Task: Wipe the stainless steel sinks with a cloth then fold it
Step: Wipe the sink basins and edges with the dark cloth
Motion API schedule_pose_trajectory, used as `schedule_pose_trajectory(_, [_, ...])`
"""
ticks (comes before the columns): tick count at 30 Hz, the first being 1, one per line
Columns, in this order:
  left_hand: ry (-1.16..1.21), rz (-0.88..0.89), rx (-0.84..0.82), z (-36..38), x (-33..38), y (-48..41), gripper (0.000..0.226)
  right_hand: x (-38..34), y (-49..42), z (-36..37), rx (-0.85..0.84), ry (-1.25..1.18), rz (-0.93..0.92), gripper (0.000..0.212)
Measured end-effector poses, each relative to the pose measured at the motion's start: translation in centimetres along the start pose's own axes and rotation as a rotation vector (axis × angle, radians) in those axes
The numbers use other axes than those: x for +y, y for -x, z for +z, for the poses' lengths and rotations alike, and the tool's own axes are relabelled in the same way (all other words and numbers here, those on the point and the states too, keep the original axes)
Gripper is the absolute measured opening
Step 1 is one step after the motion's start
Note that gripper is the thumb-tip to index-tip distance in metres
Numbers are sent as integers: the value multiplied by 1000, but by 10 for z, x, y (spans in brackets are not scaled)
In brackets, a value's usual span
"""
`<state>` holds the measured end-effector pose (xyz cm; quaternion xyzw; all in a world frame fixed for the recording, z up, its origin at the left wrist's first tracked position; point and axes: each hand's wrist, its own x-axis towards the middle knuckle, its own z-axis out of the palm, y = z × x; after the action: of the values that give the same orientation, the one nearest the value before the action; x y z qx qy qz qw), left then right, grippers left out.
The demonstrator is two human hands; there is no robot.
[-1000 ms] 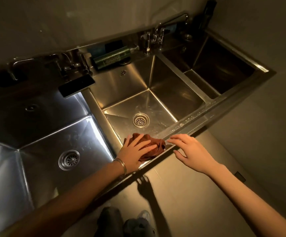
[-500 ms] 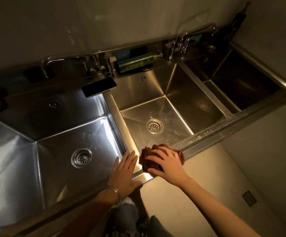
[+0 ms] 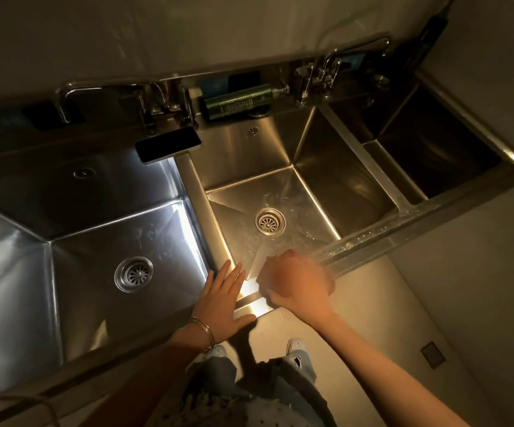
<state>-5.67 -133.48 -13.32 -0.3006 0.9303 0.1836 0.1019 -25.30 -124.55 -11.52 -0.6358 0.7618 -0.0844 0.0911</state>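
right hand (image 3: 298, 278) grips the cloth (image 3: 263, 273) at the middle sink's (image 3: 341, 171) front rim.

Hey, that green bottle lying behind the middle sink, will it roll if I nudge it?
Probably: the green bottle is a cylinder lying on its side just behind the middle sink, so a nudge would likely roll it in. Its narrow cap end may make it curve.

Left hand (image 3: 221, 300) flat on front sink rim (image 3: 251, 288), blurred right hand (image 3: 298, 282) just beside it, drain (image 3: 270, 221) beyond
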Motion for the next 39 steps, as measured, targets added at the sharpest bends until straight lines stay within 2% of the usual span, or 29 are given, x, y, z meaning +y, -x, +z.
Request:
schedule_pose_trajectory(3, [21,-62,71,5,10,-6,100,33,-4,-11,-24,16,-101,45])
schedule_pose_trajectory(7, [82,-228,79,4,33,-8,108,89,-15,-36,-90,40,-42,57])
schedule_pose_trajectory(10, [95,-361,68,-1,43,-7,117,84,-21,-35,-139,59,-85,65])
schedule_pose_trajectory(13, [114,-491,60,-4,51,-4,121,48,-21,-23,-108,61,-237,52])
schedule_pose_trajectory(16, [181,-579,36,-7,58,-1,114,12,-25,-14,-82,88,-383,42])
schedule_pose_trajectory(18, [189,-641,8,-12,69,1,111,21,-25,-13,-56,93,-440,41])
schedule_pose_trajectory(20, [182,-683,-16,-15,77,-1,110,60,-26,-19,-63,58,-447,43])
schedule_pose_trajectory(24, [140,-650,-5,-14,98,-17,107,169,-30,-43,-51,48,-314,49])
schedule_pose_trajectory(27, [130,-597,2,-15,114,-37,104,219,-30,-56,-19,46,-170,50])
schedule_pose_trajectory(32, [149,-492,17,-20,134,-68,96,188,-15,-46,32,9,30,39])
schedule_pose_trajectory(36, [143,-462,66,-20,141,-80,90,142,-12,-36,-32,12,-13,44])
schedule_pose_trajectory(39, [128,-450,72,-22,139,-83,82,148,-12,-41,-64,9,-77,54])
